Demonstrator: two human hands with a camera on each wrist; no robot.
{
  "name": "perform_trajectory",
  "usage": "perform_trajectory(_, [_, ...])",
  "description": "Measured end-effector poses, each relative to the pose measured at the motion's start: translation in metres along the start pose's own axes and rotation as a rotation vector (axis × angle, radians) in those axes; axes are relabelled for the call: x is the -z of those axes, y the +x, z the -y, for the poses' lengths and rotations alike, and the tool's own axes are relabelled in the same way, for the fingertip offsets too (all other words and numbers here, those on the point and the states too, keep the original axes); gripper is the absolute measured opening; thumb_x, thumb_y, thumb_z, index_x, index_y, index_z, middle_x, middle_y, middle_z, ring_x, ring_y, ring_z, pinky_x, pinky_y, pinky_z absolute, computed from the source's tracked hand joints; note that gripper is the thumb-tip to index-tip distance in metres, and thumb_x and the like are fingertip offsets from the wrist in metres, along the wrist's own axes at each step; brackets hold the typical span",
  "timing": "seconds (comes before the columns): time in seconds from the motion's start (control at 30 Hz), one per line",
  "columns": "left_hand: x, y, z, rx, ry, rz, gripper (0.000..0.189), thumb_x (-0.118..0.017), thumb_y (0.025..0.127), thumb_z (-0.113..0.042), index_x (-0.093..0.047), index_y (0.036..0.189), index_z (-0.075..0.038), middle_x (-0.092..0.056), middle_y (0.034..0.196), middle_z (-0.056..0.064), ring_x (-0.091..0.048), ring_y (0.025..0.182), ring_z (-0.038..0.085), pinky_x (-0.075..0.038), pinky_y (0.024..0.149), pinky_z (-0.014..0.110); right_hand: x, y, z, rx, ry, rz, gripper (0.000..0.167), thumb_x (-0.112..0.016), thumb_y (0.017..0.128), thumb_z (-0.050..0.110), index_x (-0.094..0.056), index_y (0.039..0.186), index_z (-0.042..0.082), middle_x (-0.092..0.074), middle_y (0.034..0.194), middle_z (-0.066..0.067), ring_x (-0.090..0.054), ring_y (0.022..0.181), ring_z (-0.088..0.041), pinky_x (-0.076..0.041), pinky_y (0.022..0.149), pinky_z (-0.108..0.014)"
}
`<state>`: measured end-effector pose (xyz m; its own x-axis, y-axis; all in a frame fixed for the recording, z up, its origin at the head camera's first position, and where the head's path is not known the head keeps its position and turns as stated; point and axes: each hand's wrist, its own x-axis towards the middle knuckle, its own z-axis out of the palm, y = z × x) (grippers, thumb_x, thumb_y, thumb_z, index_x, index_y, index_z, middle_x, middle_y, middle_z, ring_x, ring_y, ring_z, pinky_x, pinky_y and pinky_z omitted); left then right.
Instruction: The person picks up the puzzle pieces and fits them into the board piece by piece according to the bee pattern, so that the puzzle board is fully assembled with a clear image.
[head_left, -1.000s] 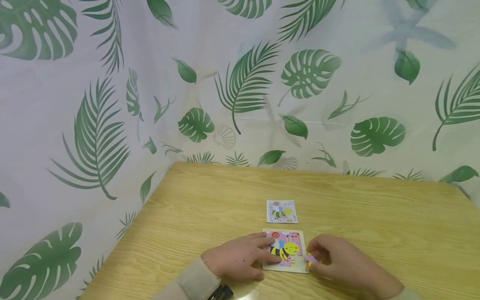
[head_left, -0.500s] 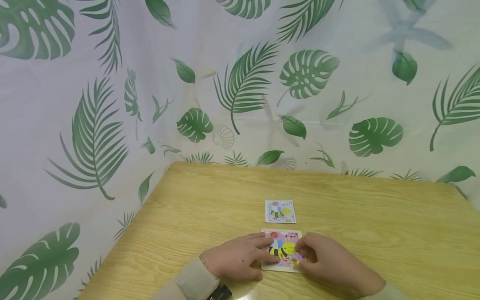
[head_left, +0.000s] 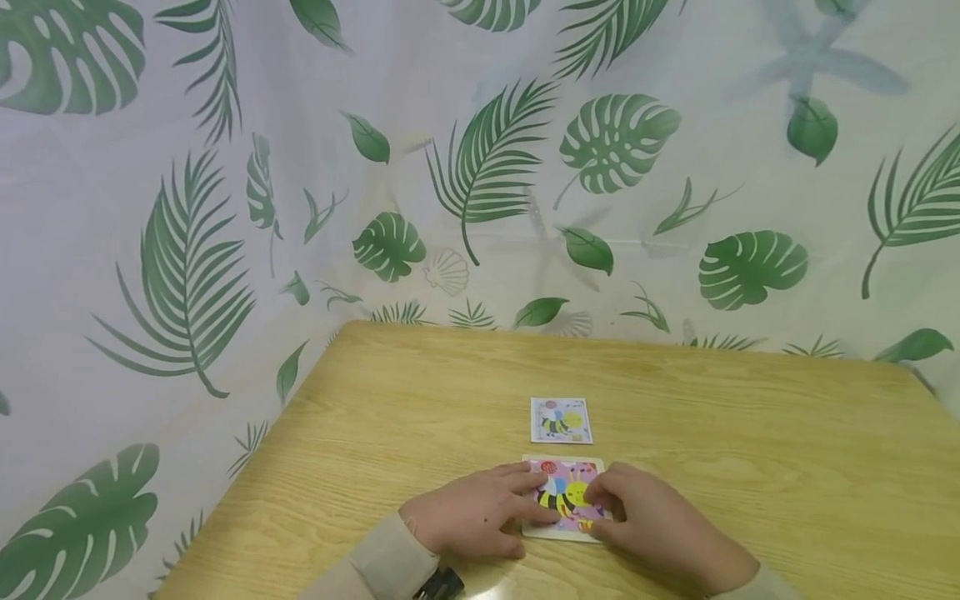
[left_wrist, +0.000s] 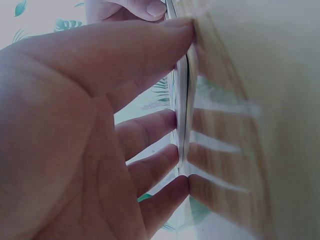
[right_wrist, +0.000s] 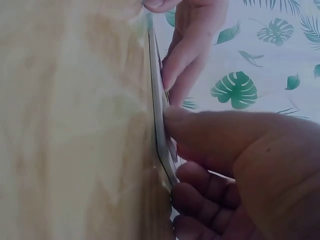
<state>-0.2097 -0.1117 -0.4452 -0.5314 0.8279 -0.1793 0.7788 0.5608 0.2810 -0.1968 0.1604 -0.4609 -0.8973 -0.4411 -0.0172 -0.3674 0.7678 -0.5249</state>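
Note:
A jigsaw puzzle with a pink bee picture sits in a pale tray on the table. My left hand lies over its left side, fingers spread and resting on the picture. In the left wrist view, the thumb is at the near edge of the tray. At the lower right corner, my right hand pinches a purple puzzle piece between thumb and forefinger, low against the picture. Its other fingers curl beside the tray's edge in the right wrist view. The fingers cover part of the piece.
Just beyond the tray lies a small card printed with the same bee. The wooden table reaches back to a white curtain with green leaves. A black band is at my left wrist.
My right hand has moved left from beside the tray, bringing the puzzle piece over the gap at the lower right and down into it. My left hand stays on the puzzle.

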Motion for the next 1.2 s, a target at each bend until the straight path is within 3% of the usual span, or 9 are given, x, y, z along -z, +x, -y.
perform_trajectory(0.17, [0.000,0.000,0.000,-0.001,0.007,-0.004,0.053,-0.065,0.099,-0.035,-0.051,0.150,-0.035,-0.026,0.165,-0.002,-0.019,0.152,0.019,-0.024,0.120,0.034,-0.001,-0.001,0.003,-0.051,-0.007,-0.011,0.023,-0.083,0.083,0.029,-0.071,0.101,0.021,-0.053,0.084,0.012,-0.049,0.075,-0.009,-0.045,0.067,-0.027])
perform_trajectory(0.43, [-0.001,0.001,-0.004,0.001,0.016,-0.037,0.051,-0.066,0.098,-0.036,-0.054,0.148,-0.034,-0.025,0.166,0.000,-0.020,0.152,0.022,-0.024,0.120,0.035,-0.001,-0.001,0.002,-0.040,-0.017,-0.014,0.019,-0.082,0.084,0.025,-0.072,0.100,0.021,-0.054,0.085,0.012,-0.049,0.076,-0.008,-0.045,0.067,-0.027])
perform_trajectory(0.57, [-0.001,0.004,-0.008,-0.026,0.063,-0.066,0.052,-0.067,0.098,-0.037,-0.055,0.148,-0.029,-0.025,0.166,0.002,-0.022,0.151,0.020,-0.023,0.120,0.033,0.000,-0.002,0.002,-0.036,-0.018,-0.005,0.019,-0.082,0.085,0.025,-0.072,0.101,0.021,-0.054,0.085,0.012,-0.049,0.076,-0.008,-0.045,0.066,-0.026])
perform_trajectory(0.73, [-0.001,0.010,-0.013,-0.069,0.159,-0.076,0.060,-0.064,0.099,-0.040,-0.045,0.155,-0.027,-0.032,0.162,0.001,-0.025,0.149,0.013,-0.023,0.119,0.028,0.000,-0.002,0.002,0.004,-0.026,-0.032,0.020,-0.082,0.084,0.022,-0.073,0.101,0.020,-0.054,0.084,0.013,-0.049,0.075,-0.006,-0.045,0.066,-0.025])
perform_trajectory(0.97, [-0.002,0.015,-0.020,-0.033,0.149,-0.033,0.063,-0.063,0.099,-0.044,-0.038,0.156,-0.038,-0.033,0.161,-0.003,-0.028,0.147,0.013,-0.030,0.116,0.030,0.001,-0.004,-0.001,0.044,-0.029,-0.036,0.018,-0.080,0.086,0.024,-0.075,0.102,0.020,-0.054,0.086,0.014,-0.048,0.076,-0.004,-0.044,0.066,-0.024])
perform_trajectory(1.2, [-0.005,0.015,-0.022,-0.020,0.141,-0.026,0.061,-0.065,0.098,-0.043,-0.040,0.154,-0.045,-0.032,0.161,-0.002,-0.027,0.148,0.012,-0.031,0.116,0.028,0.005,-0.012,-0.002,0.118,0.001,0.020,0.030,-0.076,0.091,0.025,-0.076,0.117,0.012,-0.051,0.092,0.012,-0.046,0.073,-0.002,-0.042,0.060,-0.022])
